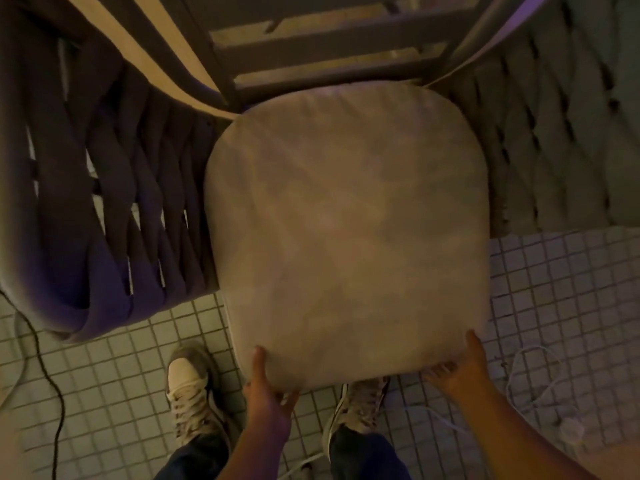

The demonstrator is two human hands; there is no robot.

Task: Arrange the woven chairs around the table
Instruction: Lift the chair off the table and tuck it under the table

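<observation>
Both hands, left hand (266, 393) and right hand (460, 368), grasp the chair cushion (346, 230), fingers (258, 358) clenched.

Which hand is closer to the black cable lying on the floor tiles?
Left. The left hand grips the cushion's near left corner, on the same side as the black cable. The right hand holds the cushion's near right corner, farther from it.

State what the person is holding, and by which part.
Both hands, left hand and right hand, grip the pale seat cushion at its near edge, one at each front corner.
</observation>
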